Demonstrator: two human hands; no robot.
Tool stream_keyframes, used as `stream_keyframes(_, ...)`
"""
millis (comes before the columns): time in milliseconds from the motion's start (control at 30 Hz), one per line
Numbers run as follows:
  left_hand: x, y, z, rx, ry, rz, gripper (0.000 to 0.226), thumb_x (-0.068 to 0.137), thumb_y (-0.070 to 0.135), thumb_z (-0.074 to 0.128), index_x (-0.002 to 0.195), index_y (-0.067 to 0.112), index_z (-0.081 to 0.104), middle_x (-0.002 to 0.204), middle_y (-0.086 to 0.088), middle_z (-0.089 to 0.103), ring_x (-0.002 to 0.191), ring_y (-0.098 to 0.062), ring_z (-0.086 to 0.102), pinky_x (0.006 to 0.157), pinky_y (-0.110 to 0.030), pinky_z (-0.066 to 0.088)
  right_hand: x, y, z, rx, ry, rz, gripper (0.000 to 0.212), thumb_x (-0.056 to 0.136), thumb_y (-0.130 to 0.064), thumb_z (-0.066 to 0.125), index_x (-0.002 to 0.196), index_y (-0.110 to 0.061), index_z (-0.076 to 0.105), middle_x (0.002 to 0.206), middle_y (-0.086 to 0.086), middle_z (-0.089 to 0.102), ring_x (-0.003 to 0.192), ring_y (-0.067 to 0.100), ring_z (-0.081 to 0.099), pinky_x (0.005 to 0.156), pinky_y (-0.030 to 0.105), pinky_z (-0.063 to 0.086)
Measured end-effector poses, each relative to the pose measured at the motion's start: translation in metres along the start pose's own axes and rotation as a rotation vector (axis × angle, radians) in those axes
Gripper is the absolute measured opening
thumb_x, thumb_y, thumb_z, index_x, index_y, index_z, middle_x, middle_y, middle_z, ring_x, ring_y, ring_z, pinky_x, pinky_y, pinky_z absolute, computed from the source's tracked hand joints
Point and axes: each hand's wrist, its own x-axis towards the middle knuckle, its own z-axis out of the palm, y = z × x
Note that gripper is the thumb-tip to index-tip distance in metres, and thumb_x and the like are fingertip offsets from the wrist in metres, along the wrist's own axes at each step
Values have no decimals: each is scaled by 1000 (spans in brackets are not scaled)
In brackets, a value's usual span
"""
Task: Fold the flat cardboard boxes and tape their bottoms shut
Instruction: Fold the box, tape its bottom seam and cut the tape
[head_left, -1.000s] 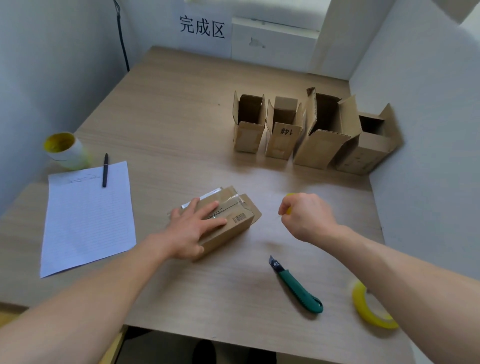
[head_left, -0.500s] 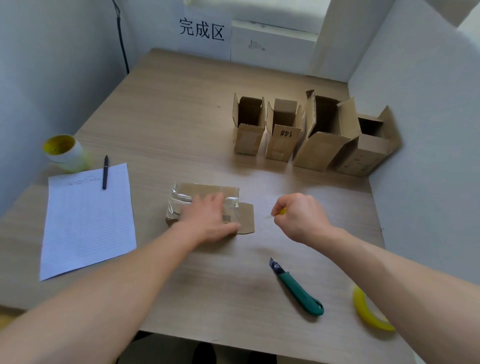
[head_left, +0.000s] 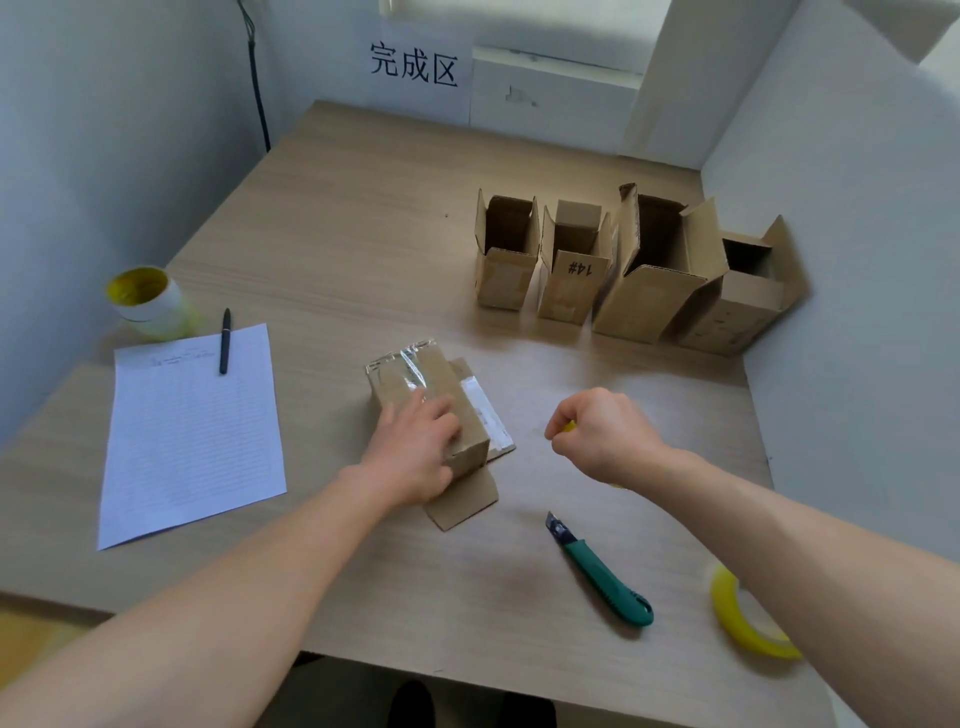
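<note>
**Swung the box (head_left: 415, 379) round under the left hand (head_left: 415, 447)**

Turned it mid-worktop (head_left: 363, 234) in the last half second, taped end to 11 o'clock, loose flaps to 5 o'clock. Pressing on top with a flat, open left grip. Keeping the right hand (head_left: 602, 436), at 3 o'clock of the box, curled tight on a small yellow item (head_left: 570, 427). Suggests a seal check or another strip before joining the four standing boxes (head_left: 644, 301) at 1 o'clock.
</note>
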Motion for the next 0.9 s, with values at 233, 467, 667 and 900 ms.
stream_keyframes(233, -23, 50, -6, -818, 283, -74, 30, 76, 25, 85, 100, 10, 77, 92, 0, 75, 84, -9, 67, 78, -23, 51, 0, -18, 13, -5, -103, -85, 17, 82, -18, 69, 74, -32, 72, 75, -18, 63, 77, 3, 58, 60, 21, 43)
stream_keyframes(467, -49, 49, 7, -926, 410, -141, 16, 84, 13, 74, 69, 16, 72, 63, 11, 64, 62, 0, 56, 60, -15, 40, -5, -29, 26, -39, -175, -170, 17, 82, -19, 68, 82, -35, 71, 79, -14, 62, 75, 6, 57, 60, 21, 42)
stream_keyframes(667, -61, 37, 33, -1007, 536, -351, 20, 87, 22, 67, 68, 17, 64, 62, 3, 64, 63, -17, 57, 62, -32, 45, -12, -25, 33, 366, -387, -194, 63, 92, -18, 68, 148, -28, 41, 80, -4, 68, 66, 7, 62, 63, 19, 51)
stream_keyframes(900, -65, 35, 35, -1151, 575, -513, 23, 92, 13, 64, 69, 14, 63, 57, 3, 62, 56, -9, 55, 59, -27, 45, -6, -13, 11, 668, -632, -207, 41, 80, -20, 64, 121, -19, 65, 76, 6, 65, 67, 17, 61, 63, 32, 52)
